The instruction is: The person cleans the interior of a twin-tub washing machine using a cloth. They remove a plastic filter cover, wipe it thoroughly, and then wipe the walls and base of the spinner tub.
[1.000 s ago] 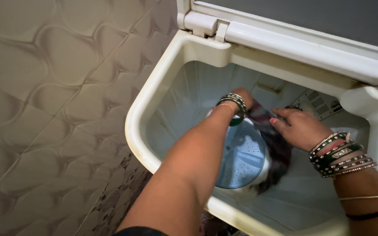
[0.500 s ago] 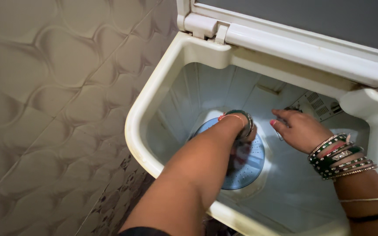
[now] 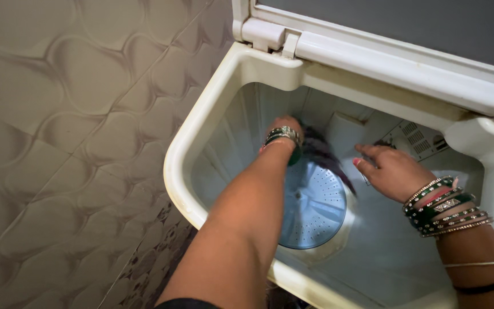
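Two bare hands reach down into the deep white plastic tub of a top-loading washing machine [image 3: 201,129], seen from above. The left hand [image 3: 284,124], with a stack of green and gold bangles at its wrist, is deep in the tub at about twelve o'clock from the round pale-blue perforated agitator disc [image 3: 314,206] on the tub floor; the hand is turned away and partly hidden by the wrist, but its fingers look closed around the top of a dark purplish piece of wet cloth [image 3: 321,154]. The cloth is blurred, and it trails from the hand toward four o'clock, passing over the upper right edge of the disc. The right hand [image 3: 390,170] hovers just beside the cloth at about three o'clock from it, palm down, fingers loosely spread and pointing toward the cloth; it grips nothing that I can see, and whether the fingertips touch the cloth cannot be told. Its wrist carries a wider stack of green, red and gold bangles. Behind the right hand, at one o'clock, a small white rectangular slotted vent panel [image 3: 415,139] sits on the tub's back wall. The raised white lid with its hinge [image 3: 270,34] stands at twelve o'clock. At nine o'clock lies a beige tiled wall with a rounded relief pattern [image 3: 58,143].
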